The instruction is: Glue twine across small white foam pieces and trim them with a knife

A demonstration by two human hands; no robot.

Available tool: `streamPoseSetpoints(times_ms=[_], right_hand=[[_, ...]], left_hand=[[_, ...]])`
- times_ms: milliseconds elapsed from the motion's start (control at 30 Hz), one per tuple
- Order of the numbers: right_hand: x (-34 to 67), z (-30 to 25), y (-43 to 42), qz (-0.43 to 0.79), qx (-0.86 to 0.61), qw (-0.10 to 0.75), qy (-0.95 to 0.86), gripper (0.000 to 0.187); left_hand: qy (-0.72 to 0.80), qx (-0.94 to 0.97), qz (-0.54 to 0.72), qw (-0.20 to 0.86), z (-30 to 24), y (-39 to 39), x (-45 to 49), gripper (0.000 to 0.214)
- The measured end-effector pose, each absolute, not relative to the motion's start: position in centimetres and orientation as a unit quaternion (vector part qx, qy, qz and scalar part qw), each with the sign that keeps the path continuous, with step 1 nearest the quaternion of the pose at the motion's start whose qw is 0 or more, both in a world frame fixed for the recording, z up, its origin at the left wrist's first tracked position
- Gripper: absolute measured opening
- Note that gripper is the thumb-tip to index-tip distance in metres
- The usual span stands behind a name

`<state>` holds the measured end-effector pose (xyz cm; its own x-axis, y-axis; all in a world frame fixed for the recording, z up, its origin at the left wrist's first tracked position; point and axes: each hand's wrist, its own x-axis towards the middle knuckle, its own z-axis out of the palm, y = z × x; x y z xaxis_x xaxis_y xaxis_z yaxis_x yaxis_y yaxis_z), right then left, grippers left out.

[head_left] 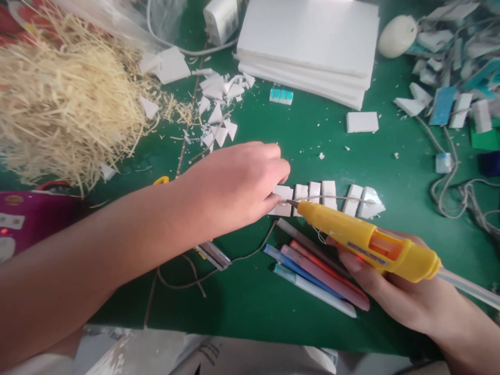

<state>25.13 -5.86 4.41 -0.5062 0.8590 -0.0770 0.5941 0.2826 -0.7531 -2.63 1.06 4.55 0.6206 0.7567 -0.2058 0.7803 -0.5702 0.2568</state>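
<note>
A yellow hot glue gun [351, 229] is held in my right hand [406, 286], with a translucent glue stick coming out of its back end. Its nozzle touches or hovers just over a white foam block [282, 208]; which one I cannot tell. My left hand [250, 177] is closed above that block, its fingertips pinching a thin grey string [339, 197]. From there the string runs right across a row of small white foam pieces [328, 194], the last of them pointed [371, 203]. My left fingers partly cover the leftmost block.
Below the row lie several coloured pens [324, 276] and a box cutter [214, 255]. Stacked white foam sheets [308, 36] stand at the back. Straw [70, 99] and foam scraps [219, 94] fill the left, a purple power strip [35, 219] below them. More scraps [445, 104] lie right.
</note>
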Motion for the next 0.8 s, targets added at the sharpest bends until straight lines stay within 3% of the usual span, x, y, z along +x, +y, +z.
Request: streamPoseSetpoints(times_ms=[267,800], right_hand=[[25.7,4.6,-5.9,0.413,-0.438,0.165,-0.781,0.027],[26.2,5.1,-6.8,0.380,-0.473,0.300,-0.736,0.032]], left_hand=[[0.439,0.882,-0.024,0.170,4.4,1.0,-2.6,0.005],[0.466,0.857,-0.074,0.208,5.7,1.1,-2.6,0.016]])
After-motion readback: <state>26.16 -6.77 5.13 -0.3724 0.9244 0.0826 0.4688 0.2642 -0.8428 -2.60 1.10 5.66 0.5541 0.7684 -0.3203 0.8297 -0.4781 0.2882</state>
